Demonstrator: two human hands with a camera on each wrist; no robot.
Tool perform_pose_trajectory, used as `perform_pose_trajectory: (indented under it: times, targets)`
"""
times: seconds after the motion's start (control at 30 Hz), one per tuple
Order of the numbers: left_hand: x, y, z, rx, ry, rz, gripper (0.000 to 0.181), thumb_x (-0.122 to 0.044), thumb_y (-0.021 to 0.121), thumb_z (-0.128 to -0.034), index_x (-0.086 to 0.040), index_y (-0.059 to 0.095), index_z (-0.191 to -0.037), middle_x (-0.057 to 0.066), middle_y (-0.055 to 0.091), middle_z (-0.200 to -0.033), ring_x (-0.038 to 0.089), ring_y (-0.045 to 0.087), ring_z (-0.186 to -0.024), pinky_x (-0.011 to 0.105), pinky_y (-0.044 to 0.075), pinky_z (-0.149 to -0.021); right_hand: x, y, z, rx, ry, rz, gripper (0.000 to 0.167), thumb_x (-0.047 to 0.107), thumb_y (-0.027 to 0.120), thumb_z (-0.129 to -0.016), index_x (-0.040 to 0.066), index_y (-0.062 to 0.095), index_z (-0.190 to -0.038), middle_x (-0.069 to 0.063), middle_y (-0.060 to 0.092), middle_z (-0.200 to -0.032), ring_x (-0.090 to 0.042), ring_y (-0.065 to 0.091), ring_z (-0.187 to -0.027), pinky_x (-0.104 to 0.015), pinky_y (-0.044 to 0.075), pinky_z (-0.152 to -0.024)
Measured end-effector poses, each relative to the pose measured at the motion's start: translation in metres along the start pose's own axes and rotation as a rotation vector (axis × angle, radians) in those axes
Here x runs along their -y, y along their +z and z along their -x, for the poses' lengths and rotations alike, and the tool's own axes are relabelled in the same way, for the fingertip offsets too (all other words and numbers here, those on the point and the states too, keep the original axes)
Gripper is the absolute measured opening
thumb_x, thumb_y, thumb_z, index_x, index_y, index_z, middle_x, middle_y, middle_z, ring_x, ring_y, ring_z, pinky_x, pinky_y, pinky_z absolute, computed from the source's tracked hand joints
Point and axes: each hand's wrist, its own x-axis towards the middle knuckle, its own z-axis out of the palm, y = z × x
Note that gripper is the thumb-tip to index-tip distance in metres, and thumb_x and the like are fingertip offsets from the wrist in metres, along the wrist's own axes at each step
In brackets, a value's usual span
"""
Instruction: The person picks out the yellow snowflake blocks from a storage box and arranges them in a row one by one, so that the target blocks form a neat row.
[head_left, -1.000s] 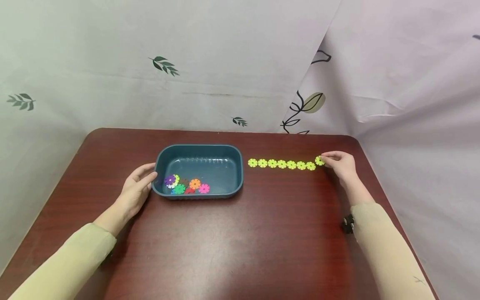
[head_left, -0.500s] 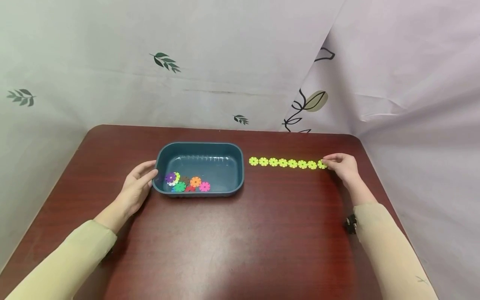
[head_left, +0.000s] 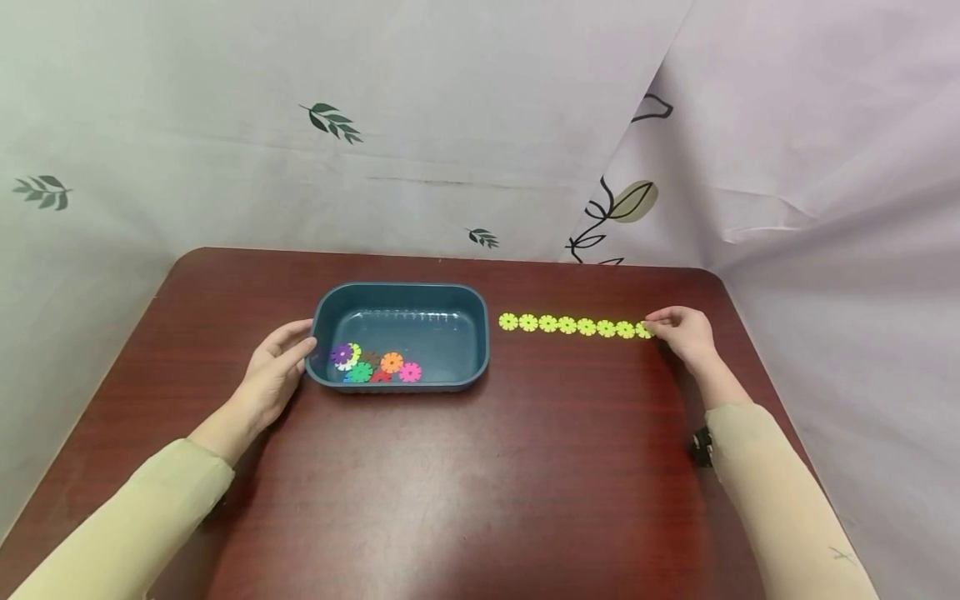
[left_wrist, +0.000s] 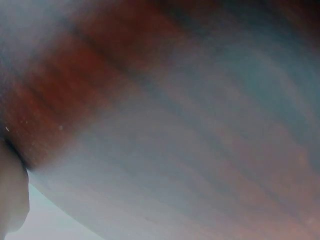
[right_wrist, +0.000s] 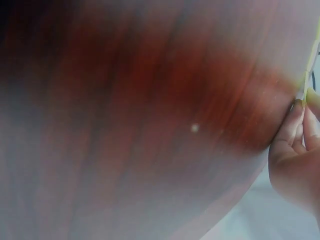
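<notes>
My left hand (head_left: 273,375) grips the left end of a dark blue rectangular plastic bin (head_left: 442,387), thumb and fingers at its rim. To the right of the bin lies a straight row of yellow snowflake discs (head_left: 567,326), flat on the table, edges touching or nearly so. My right hand (head_left: 686,337) pinches the disc (head_left: 642,330) at the row's right end, partly hidden by the fingertips. In the right wrist view, thumb and fingers (right_wrist: 290,130) meet on a thin yellow edge. The left wrist view is mostly blurred tabletop, with a bit of hand (left_wrist: 12,192) at lower left.
Several snowflake discs lie in the bin's front left part, among them purple, green, orange (head_left: 392,362) and pink (head_left: 410,372). The reddish-brown table (head_left: 450,483) backs onto a pale cloth (head_left: 420,125) with printed leaves, which also hangs along its sides.
My right hand has brought the last yellow disc down and slightly right, into line with the row's end, and still holds it. The left hand stays on the bin.
</notes>
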Motion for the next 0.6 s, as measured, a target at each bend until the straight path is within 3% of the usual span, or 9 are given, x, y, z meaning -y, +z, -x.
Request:
perform_pose_trajectory:
  times: [0.6]
  targets:
    - [-0.0001,-0.0001,0.0,0.008,0.006,0.003,0.03,0.002,0.058,-0.1064,-0.023,0.073,-0.117,-0.012,0.075,-0.115,0.0,0.067,-0.107,0.013,0.053,-0.094,-0.0006,0.0014,-0.001,-0.006,-0.011,0.02,0.031,0.017,0.077,-0.098,-0.009,0.073,-0.114,0.015,0.071,-0.078,0.009,0.058,-0.067,-0.015,0.049,-0.064]
